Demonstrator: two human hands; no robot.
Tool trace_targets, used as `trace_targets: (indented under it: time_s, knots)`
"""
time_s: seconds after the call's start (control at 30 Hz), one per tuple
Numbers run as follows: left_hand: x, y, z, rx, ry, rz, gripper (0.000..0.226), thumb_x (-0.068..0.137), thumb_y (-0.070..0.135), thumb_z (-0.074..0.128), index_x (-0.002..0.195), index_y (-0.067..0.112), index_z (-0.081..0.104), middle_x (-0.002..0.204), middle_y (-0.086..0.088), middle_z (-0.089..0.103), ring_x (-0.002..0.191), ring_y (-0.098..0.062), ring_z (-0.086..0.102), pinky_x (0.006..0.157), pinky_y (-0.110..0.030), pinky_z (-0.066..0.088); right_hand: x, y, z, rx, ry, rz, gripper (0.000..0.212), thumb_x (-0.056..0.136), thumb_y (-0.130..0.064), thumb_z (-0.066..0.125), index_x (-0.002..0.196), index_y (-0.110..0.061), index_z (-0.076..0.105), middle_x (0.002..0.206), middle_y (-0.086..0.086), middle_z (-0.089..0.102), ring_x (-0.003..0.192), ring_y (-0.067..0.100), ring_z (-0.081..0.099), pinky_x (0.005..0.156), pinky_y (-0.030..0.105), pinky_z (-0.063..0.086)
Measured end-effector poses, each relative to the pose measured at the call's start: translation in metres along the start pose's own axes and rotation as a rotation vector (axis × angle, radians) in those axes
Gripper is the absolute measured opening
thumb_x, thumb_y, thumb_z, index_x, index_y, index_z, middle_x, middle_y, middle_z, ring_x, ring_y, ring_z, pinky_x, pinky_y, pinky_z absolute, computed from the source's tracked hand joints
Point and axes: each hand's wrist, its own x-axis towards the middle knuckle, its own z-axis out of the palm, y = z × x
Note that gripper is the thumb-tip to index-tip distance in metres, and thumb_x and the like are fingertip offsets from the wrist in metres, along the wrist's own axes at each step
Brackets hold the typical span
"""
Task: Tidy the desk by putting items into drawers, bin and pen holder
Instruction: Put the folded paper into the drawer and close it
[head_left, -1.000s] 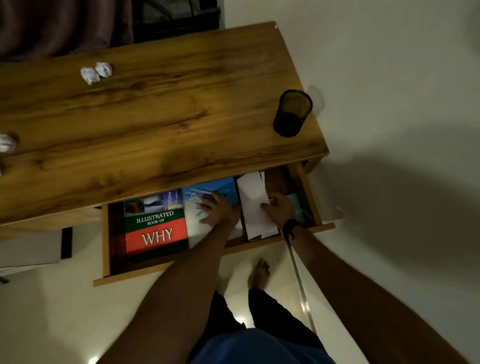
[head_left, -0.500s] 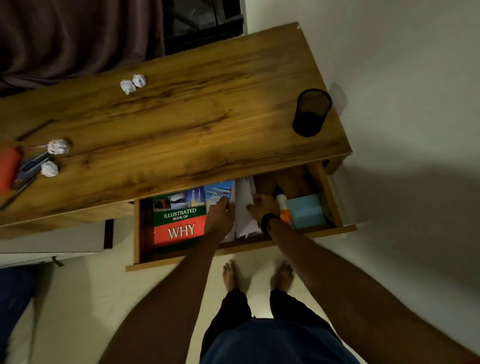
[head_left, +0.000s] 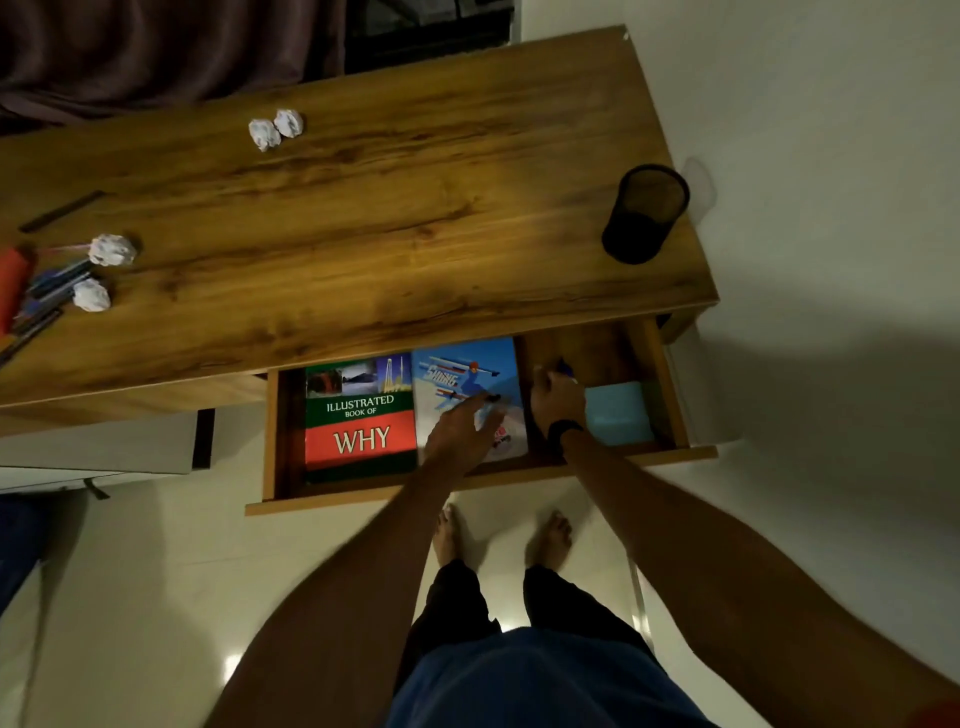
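Left hand flat on skiing book in drawer

Left hand flat — fingers spread; right hand curled.

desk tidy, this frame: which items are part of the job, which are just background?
Job: open drawer, WHY book, skiing book, blue pad, paper balls, pens, pen holder, left hand, right hand.

Background: curtain, floor.
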Motion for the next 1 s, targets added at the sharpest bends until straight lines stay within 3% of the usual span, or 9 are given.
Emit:
trace_targets:
  time_s: [0.13,0.27,0.4,0.53,0.6,0.7,0.83,0.93,1.0]
  knots:
    - [-0.007,-0.003,0.005,0.117,-0.197,-0.01,0.062,0.091,0.042,0.057,0.144,0.016,0.038,0.144,-0.01,0.048,0.129,-0.028,0.049,0.104,-0.034,0.039,-0.01,0.005,-0.011,-0.107,-0.13,-0.176,0.028,0.095,-0.036,0.05,0.101,-0.013,0.065,0.096,0.018,0.066,0.091,0.036,0.061,0.074,0.04,0.05]
    - [-0.028,-0.003,-0.002,0.045,-0.228,0.079,0.047,0.093,0.034,0.058,0.133,0.011,0.051,0.131,-0.014,0.058,0.121,-0.032,0.055,0.096,-0.036,0.044,-0.026,-0.003,0.001,-0.16,-0.257,-0.305,0.028,0.095,-0.037,0.05,0.091,-0.013,0.063,0.091,0.013,0.068,0.088,0.031,0.064,0.072,0.039,0.05]
    - [-0.054,-0.031,-0.006,0.086,0.056,0.008,0.058,0.077,0.058,0.067,0.123,0.024,0.058,0.119,-0.001,0.063,0.109,-0.021,0.06,0.086,-0.035,0.053,-0.058,-0.004,0.01,-0.165,-0.045,-0.382,0.033,0.097,-0.041,0.045,0.103,-0.015,0.064,0.092,0.009,0.071,0.084,0.026,0.065,0.067,0.031,0.049]
    - [-0.08,-0.054,-0.007,0.258,0.495,0.008,0.048,0.064,0.06,0.074,0.077,0.017,0.057,0.083,0.0,0.061,0.081,-0.021,0.056,0.066,-0.03,0.043,-0.089,-0.007,0.01,-0.145,0.14,-0.465,0.062,0.099,-0.056,0.023,0.075,-0.014,0.064,0.068,0.004,0.067,0.058,0.02,0.059,0.051,0.022,0.032]
    - [-0.094,-0.057,-0.012,0.279,0.518,-0.147,0.054,0.068,0.07,0.065,0.063,0.018,0.055,0.066,-0.001,0.063,0.067,-0.025,0.06,0.06,-0.03,0.04,-0.108,0.005,0.019,-0.141,0.193,-0.536,0.069,0.099,-0.057,0.019,0.06,-0.014,0.057,0.055,0.002,0.06,0.046,0.016,0.047,0.044,0.021,0.028]
    - [-0.105,-0.068,-0.013,0.286,0.461,-0.296,0.065,0.082,0.074,0.046,0.071,0.015,0.069,0.07,-0.008,0.071,0.07,-0.032,0.067,0.063,-0.03,0.048,-0.131,0.019,0.034,-0.191,0.23,-0.542,0.064,0.099,-0.052,0.03,0.063,-0.012,0.065,0.064,0.003,0.07,0.055,0.021,0.062,0.051,0.03,0.049]
    - [-0.118,-0.078,-0.007,0.118,0.439,-0.37,0.058,0.094,0.061,0.035,0.093,0.019,0.075,0.093,-0.014,0.073,0.091,-0.036,0.066,0.076,-0.036,0.05,-0.166,0.023,0.058,-0.089,0.129,-0.07,0.079,0.092,-0.068,0.018,0.064,-0.015,0.069,0.068,0.001,0.072,0.067,0.024,0.067,0.067,0.033,0.053]
    - [-0.122,-0.082,-0.003,-0.238,0.399,-0.43,0.05,0.097,0.048,0.042,0.096,0.009,0.073,0.103,-0.02,0.07,0.1,-0.04,0.063,0.081,-0.038,0.049,-0.181,0.015,0.071,0.419,0.072,0.326,0.069,0.088,-0.072,0.029,0.094,-0.019,0.072,0.099,0.005,0.074,0.092,0.026,0.067,0.088,0.043,0.053]
    - [-0.117,-0.085,-0.002,-0.49,0.355,-0.502,0.047,0.096,0.045,0.048,0.098,0.004,0.07,0.106,-0.022,0.069,0.101,-0.04,0.063,0.086,-0.04,0.05,-0.179,-0.004,0.072,0.707,0.031,0.428,0.048,0.097,-0.052,0.038,0.107,-0.015,0.067,0.108,0.009,0.07,0.101,0.028,0.065,0.09,0.044,0.053]
